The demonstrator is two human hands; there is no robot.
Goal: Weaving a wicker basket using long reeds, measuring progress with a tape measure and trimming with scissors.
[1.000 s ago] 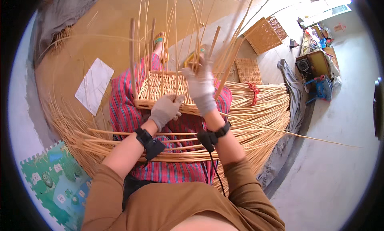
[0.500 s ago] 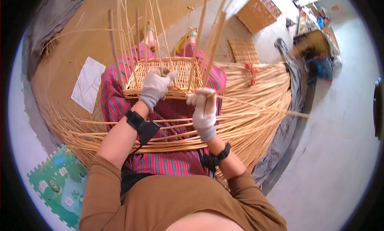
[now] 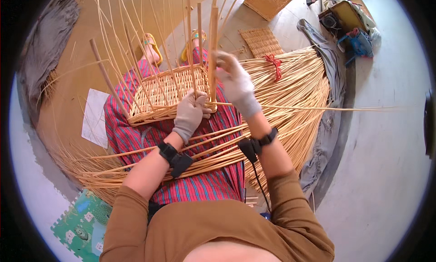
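Your gloved left hand [image 3: 190, 112] pinches the near rim of the basket [image 3: 154, 115] beside its right corner. Your right hand [image 3: 237, 81], fingers loosely curled and gripping nothing visible, is nearer the upright corner post [image 3: 213, 53], just to its left. The basket lies over your lap [image 3: 200, 188], long axis left to right. Half a second ago, your right hand was below that corner.
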